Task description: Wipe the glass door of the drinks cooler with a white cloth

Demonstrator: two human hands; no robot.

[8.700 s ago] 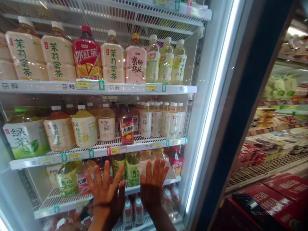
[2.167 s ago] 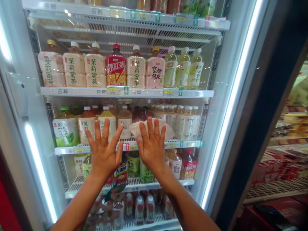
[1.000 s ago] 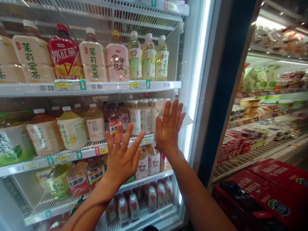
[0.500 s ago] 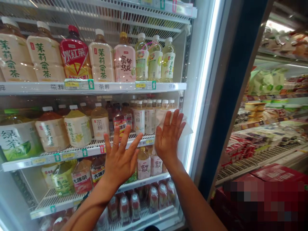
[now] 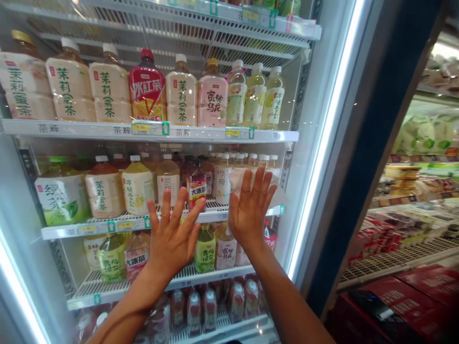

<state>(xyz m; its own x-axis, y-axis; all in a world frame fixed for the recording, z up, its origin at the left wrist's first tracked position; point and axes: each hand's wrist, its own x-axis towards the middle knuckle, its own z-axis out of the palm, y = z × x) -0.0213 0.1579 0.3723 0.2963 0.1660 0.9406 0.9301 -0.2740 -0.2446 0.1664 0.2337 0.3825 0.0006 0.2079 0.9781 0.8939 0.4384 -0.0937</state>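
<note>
My left hand (image 5: 172,237) lies flat with fingers spread on the glass door (image 5: 304,157) of a drinks fridge, holding nothing. My right hand (image 5: 251,205) presses a white cloth (image 5: 276,193) flat against the same glass, fingers stretched out, near the door's right side. Behind the glass, level with both hands, runs a wire shelf (image 5: 107,224) of tea bottles, with a red-labelled bottle (image 5: 197,188) between my hands.
Several shelves of bottled drinks fill the fridge, with a big red bottle (image 5: 147,92) on an upper shelf. A dark door frame (image 5: 362,157) stands at the right. Beyond it are open chilled shelves (image 5: 405,243) with packets and red cartons (image 5: 412,298) low down.
My right hand with the cloth has slid a little down and left on the glass over the last second. My left hand has stayed flat beside it. The view has shifted left.
</note>
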